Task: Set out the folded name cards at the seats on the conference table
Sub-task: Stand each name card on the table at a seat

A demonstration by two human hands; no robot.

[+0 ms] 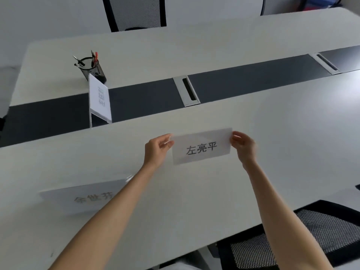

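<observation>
Both forearms reach in from btm edge, bare, over the near counter [194, 191] edge. Mesh chair [311, 230] tucked under at lower rt, seat back showing below the rt arm.

L hand [158, 148] pinches the left end of a name card [201, 146], thumb and fingers closed on the paper edge. R hand [243, 145] pinches the right end the same way, fingertips on the top corner. Card is white, printed w/ three dark characters, face toward camera, held roughly level betw. the two hands over the pale counter, mid-frame. Cannot tell whether its lower edge touches the surface.

2nd card [81, 197] stands on the counter at lower left, near the L forearm, partly hidden by it; blurred print, facing camera.

3rd card [100, 98] stands farther back at left, on the dark centre strip [253, 80], turned side-on, print faint.

Containers: black mesh pen cup [93, 70] just behind the 3rd card, on the far pale half of the counter. Holds several pens – at least one red, a couple dark/silver – leaning out over the rim. Exact count not legible.

Centre strip has two cable ports [188, 90] w/ grey frames and dark slots; 2nd one far rt.

Far side: two chair backs [134, 12] beyond the counter, top of frame.
</observation>
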